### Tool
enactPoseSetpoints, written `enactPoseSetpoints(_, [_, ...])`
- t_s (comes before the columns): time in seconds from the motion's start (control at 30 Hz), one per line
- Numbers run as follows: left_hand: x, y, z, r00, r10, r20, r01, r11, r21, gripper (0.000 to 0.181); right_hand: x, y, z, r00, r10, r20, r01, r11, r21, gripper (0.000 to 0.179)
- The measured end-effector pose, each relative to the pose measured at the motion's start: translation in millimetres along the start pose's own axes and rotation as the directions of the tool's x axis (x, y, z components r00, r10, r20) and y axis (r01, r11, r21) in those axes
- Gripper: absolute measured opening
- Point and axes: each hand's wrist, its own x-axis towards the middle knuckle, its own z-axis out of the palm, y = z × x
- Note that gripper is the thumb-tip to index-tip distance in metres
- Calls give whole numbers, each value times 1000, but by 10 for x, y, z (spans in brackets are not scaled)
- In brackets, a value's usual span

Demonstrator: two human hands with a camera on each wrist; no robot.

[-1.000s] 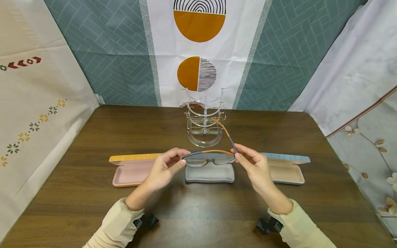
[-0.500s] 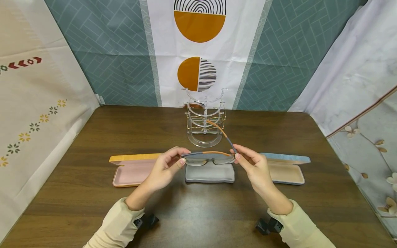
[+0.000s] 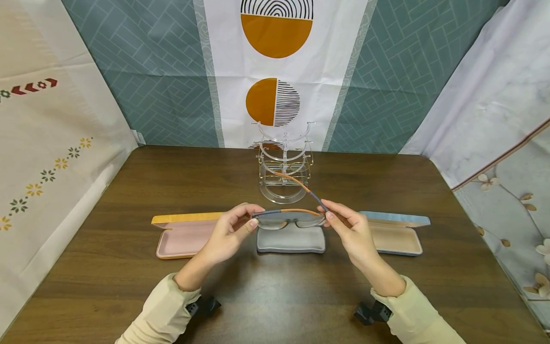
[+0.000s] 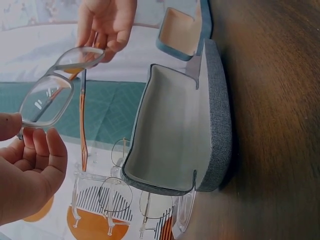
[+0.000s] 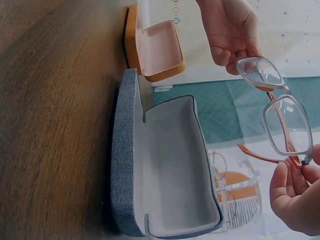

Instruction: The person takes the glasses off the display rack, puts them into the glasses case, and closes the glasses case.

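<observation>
A pair of eyeglasses [image 3: 291, 221] with a grey frame and orange-tipped temples is held up over the grey case [image 3: 290, 244]. My left hand [image 3: 229, 231] pinches the frame at its left end, where one temple lies folded along the lenses. At the other end, my right hand [image 3: 350, 231] pinches the hinge area, fingers on the right temple [image 3: 296, 181], which slants part-folded, away and to the left. The left wrist view shows the lenses [image 4: 47, 100] between both hands. Below them the grey case's pale lining [image 5: 175, 165] faces up, its lid raised.
An orange-yellow case [image 3: 182, 242] with pink lining lies open at left, a blue case [image 3: 397, 240] with beige lining open at right. Behind the hands stands a clear tiered stand [image 3: 283, 198] holding thin-rimmed glasses. Patterned cloths hang around the wooden table [image 3: 275, 301].
The eyeglasses' right temple has swung inward, its orange tip moving left and slightly down in the head view. Both hands stay nearly in place; the left temple remains folded.
</observation>
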Motion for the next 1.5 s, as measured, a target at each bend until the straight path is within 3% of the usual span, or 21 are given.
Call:
enactPoseSetpoints(0.2, [8,-15,-1,999,5,-31,-5,1000,-8,18,-8,11,0,1000,16,24,-16,1000,18,32])
enactPoseSetpoints(0.4, [3,-24,-1,1000,13,-26,-14,1000,-10,19,1,31,6,1000,-11,-5,11,1000,28,33])
enactPoseSetpoints(0.7, [-9,-28,-3,999,28,-16,-28,999,-16,19,8,34,22,999,-51,0,50,987,153,35])
enactPoseSetpoints(0.93, [-15,-23,-13,999,30,-23,-31,999,-10,19,7,35,16,1000,-25,4,24,986,165,31])
enactPoseSetpoints(1.5, [-6,-18,-23,999,24,-35,-25,999,-38,20,0,34,11,998,-41,41,34,984,176,31])
